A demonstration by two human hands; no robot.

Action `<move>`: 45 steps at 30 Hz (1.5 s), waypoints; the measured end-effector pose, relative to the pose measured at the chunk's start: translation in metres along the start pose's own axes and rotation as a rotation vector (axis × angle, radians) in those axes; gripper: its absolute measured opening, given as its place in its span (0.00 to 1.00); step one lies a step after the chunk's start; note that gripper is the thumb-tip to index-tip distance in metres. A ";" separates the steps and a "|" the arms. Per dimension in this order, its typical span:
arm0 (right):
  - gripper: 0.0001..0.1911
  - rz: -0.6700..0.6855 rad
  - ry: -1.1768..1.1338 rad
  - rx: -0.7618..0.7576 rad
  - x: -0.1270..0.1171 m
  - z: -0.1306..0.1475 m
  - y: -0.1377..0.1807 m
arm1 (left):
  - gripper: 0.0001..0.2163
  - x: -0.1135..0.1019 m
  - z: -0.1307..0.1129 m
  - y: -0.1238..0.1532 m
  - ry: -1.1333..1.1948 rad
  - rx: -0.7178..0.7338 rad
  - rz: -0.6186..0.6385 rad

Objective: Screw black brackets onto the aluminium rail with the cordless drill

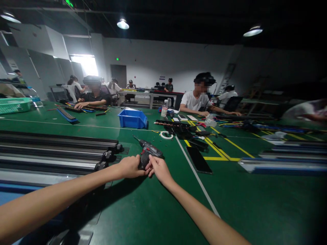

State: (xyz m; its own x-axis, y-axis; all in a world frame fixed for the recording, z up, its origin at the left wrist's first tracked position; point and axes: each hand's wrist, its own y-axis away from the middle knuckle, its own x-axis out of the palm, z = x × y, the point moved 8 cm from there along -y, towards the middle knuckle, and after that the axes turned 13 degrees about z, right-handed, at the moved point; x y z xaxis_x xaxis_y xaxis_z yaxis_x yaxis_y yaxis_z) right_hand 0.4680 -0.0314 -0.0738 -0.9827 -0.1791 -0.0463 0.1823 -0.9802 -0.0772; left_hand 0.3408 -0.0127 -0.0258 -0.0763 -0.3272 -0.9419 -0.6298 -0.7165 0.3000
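A dark cordless screwdriver [148, 150] lies on the green table [158, 204], its bit pointing to the far left. My left hand [130, 166] wraps around the tool's grip from the left. My right hand [159, 168] touches the same grip from the right with its fingertips. Both hands meet at the tool's rear end. Just left of my left hand lie long black and silver metal rails [56, 153] with black end caps.
A blue plastic bin [133, 119] stands behind the tool, a white tape ring [166, 135] to its right. A black flat strip [198, 159] lies right of a white table line. More rails [283, 165] at right. Several people sit working at the far side.
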 end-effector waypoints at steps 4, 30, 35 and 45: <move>0.30 -0.024 0.021 0.005 -0.002 -0.001 -0.001 | 0.28 0.010 0.008 -0.014 0.168 -0.015 0.063; 0.09 -0.143 -0.932 -0.092 0.033 0.038 -0.052 | 0.22 -0.036 -0.012 0.042 0.256 0.128 -0.233; 0.07 -0.044 -0.864 -0.059 0.024 0.050 -0.071 | 0.24 -0.055 0.008 0.055 0.254 0.219 -0.297; 0.16 0.173 -1.037 0.124 0.016 -0.008 -0.070 | 0.22 -0.043 0.157 0.043 0.043 -0.143 -0.534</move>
State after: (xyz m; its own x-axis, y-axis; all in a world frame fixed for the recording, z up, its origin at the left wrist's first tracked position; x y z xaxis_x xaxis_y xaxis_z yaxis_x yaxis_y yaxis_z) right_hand 0.4402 0.0346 -0.0767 -0.5001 -0.2446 0.8307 0.3755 -0.9256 -0.0465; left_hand 0.1955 0.0672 0.0039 0.2583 0.0822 -0.9626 -0.4607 -0.8653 -0.1975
